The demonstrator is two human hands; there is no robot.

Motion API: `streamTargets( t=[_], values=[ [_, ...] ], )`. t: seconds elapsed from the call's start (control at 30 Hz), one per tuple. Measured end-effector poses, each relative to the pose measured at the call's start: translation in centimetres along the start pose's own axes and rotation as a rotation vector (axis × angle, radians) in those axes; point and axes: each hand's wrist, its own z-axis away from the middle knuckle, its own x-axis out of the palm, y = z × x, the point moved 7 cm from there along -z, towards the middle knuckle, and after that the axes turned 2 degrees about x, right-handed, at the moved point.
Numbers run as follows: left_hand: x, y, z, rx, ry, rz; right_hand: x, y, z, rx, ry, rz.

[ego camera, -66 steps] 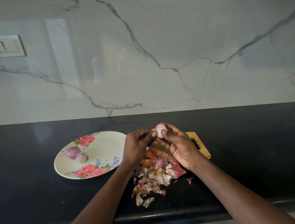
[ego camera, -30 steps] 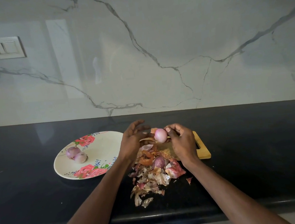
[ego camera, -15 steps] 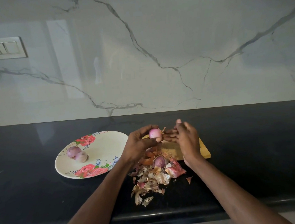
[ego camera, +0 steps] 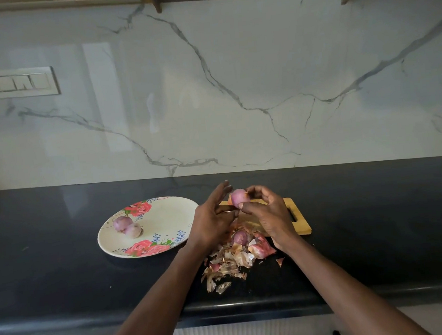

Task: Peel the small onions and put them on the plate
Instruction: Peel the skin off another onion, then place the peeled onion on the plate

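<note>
Right hand (ego camera: 267,214) pinches a peeled onion (ego camera: 239,197) between thumb and curled fingers, held above the far left end of the board (ego camera: 299,220). Left hand (ego camera: 211,221) sits just left of the onion, fingers extended and loose, gripping nothing; fingertips close to the onion, contact unclear.

Board is wooden, with a handle slot at its right end, lying on the dark tabletop (ego camera: 65,285); both hands cover most of it.

Peel pile (ego camera: 230,264) spreads from the board's near edge toward the tabletop's front edge. One unpeeled onion (ego camera: 240,237) sits in the pile at the board's near edge, between the two wrists. A larger pink peel piece (ego camera: 260,247) lies just right of it. One stray peel scrap (ego camera: 280,261) lies on the tabletop, near side of the board, apart from the pile.

Plate (ego camera: 166,224), floral print, left of the board, just beside the left hand. Two peeled onions (ego camera: 126,226) on it, touching each other, on the side far from the board.

Marble wall behind the board; switch panel (ego camera: 16,83) on it, far left.
</note>
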Motion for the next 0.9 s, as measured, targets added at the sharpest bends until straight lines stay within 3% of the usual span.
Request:
streamTargets(
  t=[0.13, 0.4, 0.57, 0.7, 0.77, 0.9],
  values=[
    [-1.8, 0.8, 1.5, 0.067, 0.143, -0.108, 0.0, -0.4, 0.7, 0.002, 0.043, 0.000],
    [-10.7, 0.3, 5.0, 0.098, 0.550, -0.267, 4.6, -1.2, 2.3, 0.039, -0.081, -0.096],
    [-18.4, -1.8, 7.5, -0.016, 0.703, -0.429, 10.6, -2.2, 1.6, -0.024, -0.120, 0.047],
    [-23.2, -4.2, 9.5, -0.235, 0.912, -0.369, 16.6, -1.6, 0.9, 0.001, -0.218, 0.151],
    [-23.6, -4.9, 9.6, -0.332, 0.937, -0.296, 18.7, -1.1, 0.2, 0.005, -0.245, 0.275],
    [-23.0, -5.9, 8.2, -0.355, 0.779, -0.381, 22.2, 0.0, -1.7, 0.014, -0.300, 0.412]
  ],
)
